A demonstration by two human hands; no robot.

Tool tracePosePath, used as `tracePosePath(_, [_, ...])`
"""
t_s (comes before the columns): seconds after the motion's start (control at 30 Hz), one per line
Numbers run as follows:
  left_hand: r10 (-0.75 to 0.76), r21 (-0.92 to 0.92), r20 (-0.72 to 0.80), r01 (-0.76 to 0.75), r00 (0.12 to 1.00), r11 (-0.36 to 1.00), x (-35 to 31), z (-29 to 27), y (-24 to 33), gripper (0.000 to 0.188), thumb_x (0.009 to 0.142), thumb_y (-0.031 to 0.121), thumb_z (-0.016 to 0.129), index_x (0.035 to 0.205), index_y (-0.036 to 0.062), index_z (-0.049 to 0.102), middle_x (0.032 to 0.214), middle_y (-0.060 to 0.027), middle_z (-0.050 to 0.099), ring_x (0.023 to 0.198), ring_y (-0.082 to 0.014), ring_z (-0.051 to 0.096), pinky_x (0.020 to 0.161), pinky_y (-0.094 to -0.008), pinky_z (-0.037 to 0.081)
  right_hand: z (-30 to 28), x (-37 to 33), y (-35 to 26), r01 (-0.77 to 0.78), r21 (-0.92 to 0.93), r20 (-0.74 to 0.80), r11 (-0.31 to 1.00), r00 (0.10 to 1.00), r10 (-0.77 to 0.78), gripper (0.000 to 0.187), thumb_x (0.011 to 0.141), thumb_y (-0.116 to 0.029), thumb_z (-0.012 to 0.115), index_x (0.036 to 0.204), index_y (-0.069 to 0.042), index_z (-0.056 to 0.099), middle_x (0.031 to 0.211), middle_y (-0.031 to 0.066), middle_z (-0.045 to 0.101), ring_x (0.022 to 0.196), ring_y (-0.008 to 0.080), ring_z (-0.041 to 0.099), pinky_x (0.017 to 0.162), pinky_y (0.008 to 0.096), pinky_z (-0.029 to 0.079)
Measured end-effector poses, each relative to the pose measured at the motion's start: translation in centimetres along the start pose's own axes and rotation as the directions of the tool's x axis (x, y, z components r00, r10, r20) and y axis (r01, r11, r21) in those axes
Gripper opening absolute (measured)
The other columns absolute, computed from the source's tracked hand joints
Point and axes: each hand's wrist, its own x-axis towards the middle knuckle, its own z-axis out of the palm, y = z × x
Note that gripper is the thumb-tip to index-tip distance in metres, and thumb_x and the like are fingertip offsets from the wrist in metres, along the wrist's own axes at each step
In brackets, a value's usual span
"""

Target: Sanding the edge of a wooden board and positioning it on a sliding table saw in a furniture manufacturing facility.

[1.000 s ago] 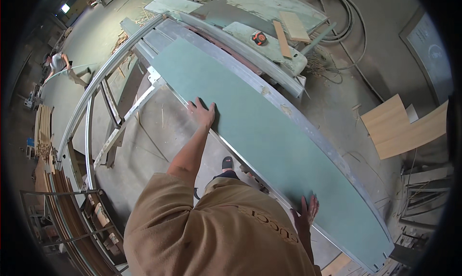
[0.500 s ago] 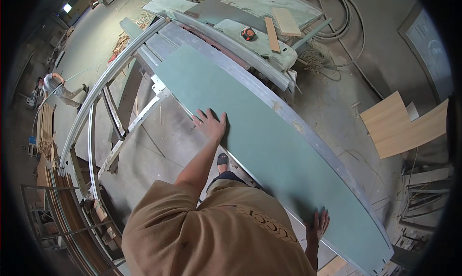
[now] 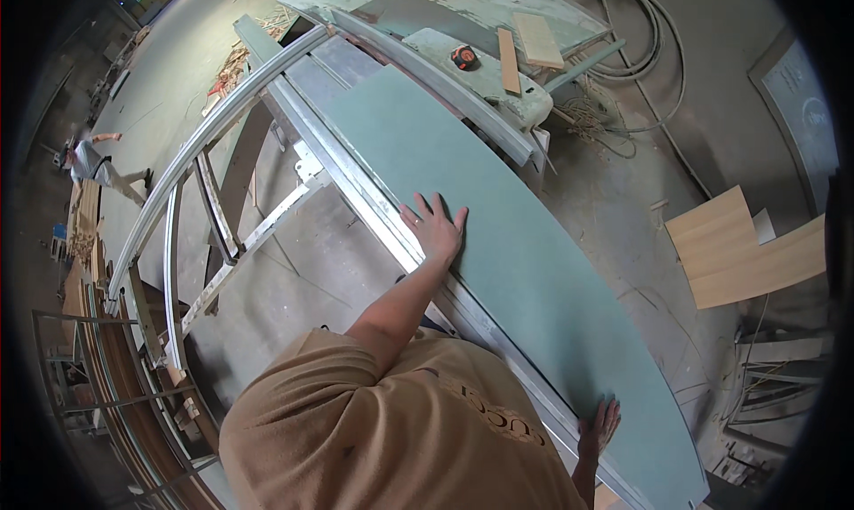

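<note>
A long pale green board (image 3: 498, 243) lies across a metal sliding table (image 3: 356, 176) in front of me. My left hand (image 3: 438, 230) rests on the board's near edge with its fingers spread. Farther down the same edge, at the lower right, my right hand (image 3: 602, 424) is laid against the board, fingers stretched out. Neither hand is wrapped round anything. Along the near side of the board the silvery rail of the table shows. The far edge of the board overhangs the table's far side.
A tape measure (image 3: 463, 57) and wooden strips (image 3: 509, 61) lie on the machine top beyond the board. A curved metal frame (image 3: 191, 150) extends left. Wooden sheets (image 3: 747, 248) stand at right; hoses (image 3: 654, 30) coil behind. Another person (image 3: 98, 168) bends at far left.
The board has slid away from me to the right, baring the table's near rail. My left hand moved right with it; my right hand shifted slightly. The other person changed posture.
</note>
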Motion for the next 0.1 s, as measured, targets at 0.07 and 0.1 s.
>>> tracePosePath(0.07, [-0.002,-0.014,-0.012,0.002,1.000,1.000,-0.1,0.5,0.8,0.085,0.099,0.067,0.065,0.160,0.0101,0.047,0.172,-0.0310,0.030,0.158,-0.0658,0.012,0.131,-0.0699,0.006,-0.3,0.4,1.1,0.009,-0.017,0.022,1.000,1.000,-0.008,0.094,0.083,-0.033,0.087,0.166,-0.019,0.044,0.177,0.0168,0.032,0.163,0.0450,0.029,0.131,0.0674,0.022])
tracePosePath(0.1, [0.007,-0.014,-0.003,-0.007,1.000,1.000,-0.3,0.7,1.1,0.085,0.099,0.067,0.065,0.160,0.0101,0.047,0.172,-0.0310,0.030,0.158,-0.0658,0.012,0.131,-0.0699,0.006,0.0,0.8,1.5,0.039,-0.025,0.013,0.999,0.999,-0.038,0.096,0.084,-0.034,0.087,0.168,-0.021,0.042,0.178,0.0172,0.030,0.163,0.0443,0.028,0.131,0.0677,0.022])
